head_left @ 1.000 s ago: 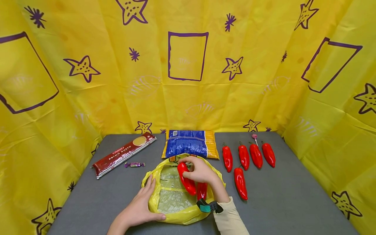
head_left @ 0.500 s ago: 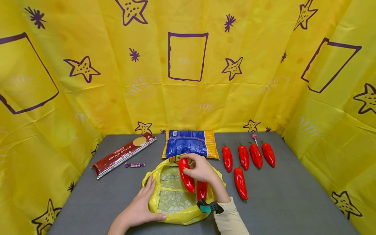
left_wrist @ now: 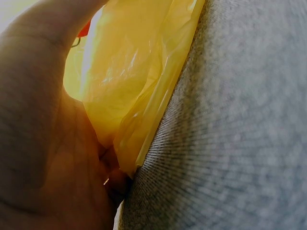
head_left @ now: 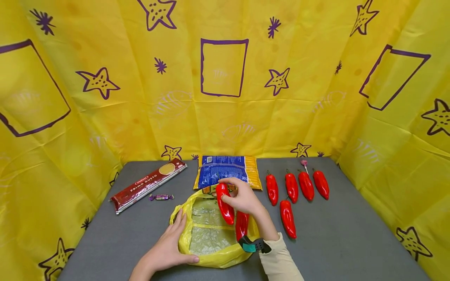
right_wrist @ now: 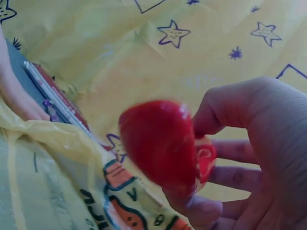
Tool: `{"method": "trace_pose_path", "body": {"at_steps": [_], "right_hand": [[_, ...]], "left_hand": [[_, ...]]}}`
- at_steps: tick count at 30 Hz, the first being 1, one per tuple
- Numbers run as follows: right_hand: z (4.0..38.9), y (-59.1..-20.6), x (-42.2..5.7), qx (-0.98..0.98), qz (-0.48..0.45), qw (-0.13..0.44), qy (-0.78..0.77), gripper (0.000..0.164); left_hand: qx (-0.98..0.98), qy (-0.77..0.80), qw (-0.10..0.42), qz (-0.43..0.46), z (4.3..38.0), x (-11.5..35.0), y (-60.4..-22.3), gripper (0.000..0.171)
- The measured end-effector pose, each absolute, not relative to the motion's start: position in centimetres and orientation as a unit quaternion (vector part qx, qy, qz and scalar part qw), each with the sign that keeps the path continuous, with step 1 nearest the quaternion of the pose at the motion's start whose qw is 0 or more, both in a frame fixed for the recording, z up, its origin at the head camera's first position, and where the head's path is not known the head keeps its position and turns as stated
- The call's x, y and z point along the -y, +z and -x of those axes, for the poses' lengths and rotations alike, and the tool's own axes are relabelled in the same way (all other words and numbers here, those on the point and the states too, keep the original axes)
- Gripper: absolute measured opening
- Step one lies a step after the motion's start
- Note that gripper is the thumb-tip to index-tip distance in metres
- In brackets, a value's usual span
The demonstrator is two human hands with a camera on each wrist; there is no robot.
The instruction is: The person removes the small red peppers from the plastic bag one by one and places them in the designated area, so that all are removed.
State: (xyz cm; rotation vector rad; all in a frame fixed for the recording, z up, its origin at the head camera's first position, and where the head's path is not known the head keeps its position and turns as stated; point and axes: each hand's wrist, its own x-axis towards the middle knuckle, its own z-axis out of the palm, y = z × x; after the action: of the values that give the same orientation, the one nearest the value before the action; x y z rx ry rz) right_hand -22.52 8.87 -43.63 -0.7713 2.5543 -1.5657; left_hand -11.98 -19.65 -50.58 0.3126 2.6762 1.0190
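A glossy red pepper (head_left: 225, 203) is pinched between the thumb and fingers of my right hand (head_left: 242, 198), above the opening of a yellow plastic bag (head_left: 214, 260). In the right wrist view the pepper (right_wrist: 156, 143) points toward the camera, its far end hidden. A second red pepper (head_left: 241, 225) is inside the bag on the right, partly covered by the wrist strap. My left hand (head_left: 169, 245) rests along the bag's left side, fingers extended and thumb at the front rim. The left wrist view shows the yellow plastic (left_wrist: 120, 72) beside the palm.
Several red peppers (head_left: 288, 219) lie on the grey table (head_left: 337, 242) to the right, near a pink lollipop (head_left: 304, 164). Behind the bag is a blue and yellow packet (head_left: 223, 171). At left lie a dark red pasta packet (head_left: 147, 185) and a purple-wrapped candy (head_left: 161, 197).
My right hand has lifted the pepper a little, away from me and slightly to the right. The left hand stays in place on the bag.
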Motion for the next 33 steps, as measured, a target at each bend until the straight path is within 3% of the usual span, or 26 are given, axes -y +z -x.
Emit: {"method": "trace_pose_path", "body": {"at_steps": [13,33], "right_hand": [[21.8,-41.2,-11.9,-0.808,0.209,0.037,-0.550,0.053],[20.0,-42.5,-20.0,-0.862,0.217,-0.076,-0.451,0.048]], "left_hand": [[-0.923,0.347,0.128,-0.105,12.2,19.7,-50.8,0.146],[-0.923,0.344,0.126,-0.115,12.0,19.8,-50.7,0.144]]}}
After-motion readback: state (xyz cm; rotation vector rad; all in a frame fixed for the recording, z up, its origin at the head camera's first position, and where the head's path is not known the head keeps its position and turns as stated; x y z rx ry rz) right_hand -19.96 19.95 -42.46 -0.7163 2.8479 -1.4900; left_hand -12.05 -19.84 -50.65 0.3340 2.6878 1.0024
